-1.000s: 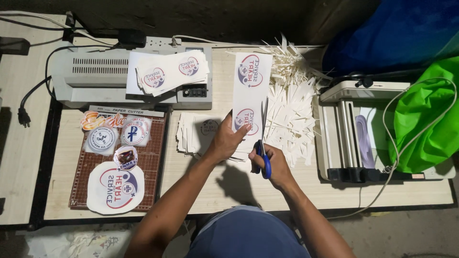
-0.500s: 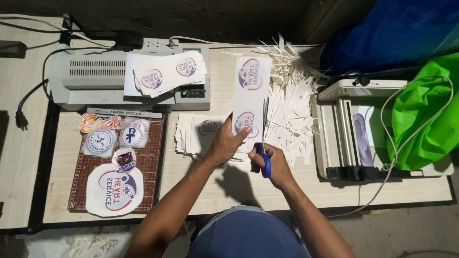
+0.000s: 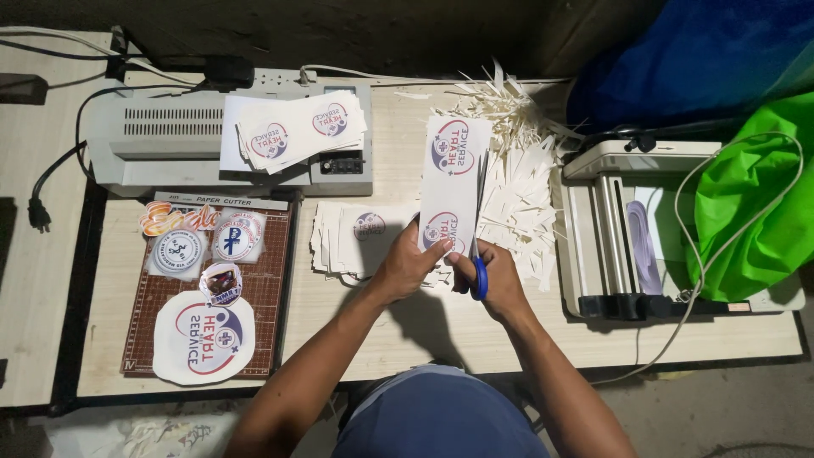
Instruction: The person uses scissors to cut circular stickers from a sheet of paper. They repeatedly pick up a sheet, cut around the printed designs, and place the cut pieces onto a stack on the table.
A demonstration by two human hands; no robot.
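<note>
Strip [image 3: 454,182] of printed paper w/ two round logos, long axis running from near edge toward far edge of worktop [image 3: 390,331], tilted slightly right at far end; it sits mid-worktop, held up just above the surface. Scissors [image 3: 479,229], blue handles, blades pointing away along strip's right edge, blades nearly together on the paper.

Left hand [image 3: 407,267]: fingers closed on strip's near end, thumb on top by the lower logo. Right hand [image 3: 500,284]: fingers through the scissor handles, gripping them; forearm comes in from near edge at a slant. Both hands touch or nearly touch at strip's near end.

Around: stack of cut cards [image 3: 352,237] just left of left hand; heap of white offcuts [image 3: 517,170] right of strip, toward far edge. Laminator [image 3: 170,144] at far-left w/ more cards [image 3: 301,127] on it. Paper cutter [image 3: 208,280] near left edge carrying round stickers [image 3: 203,335]. Second machine [image 3: 619,229] at right edge, green bag [image 3: 755,212] beside it.
</note>
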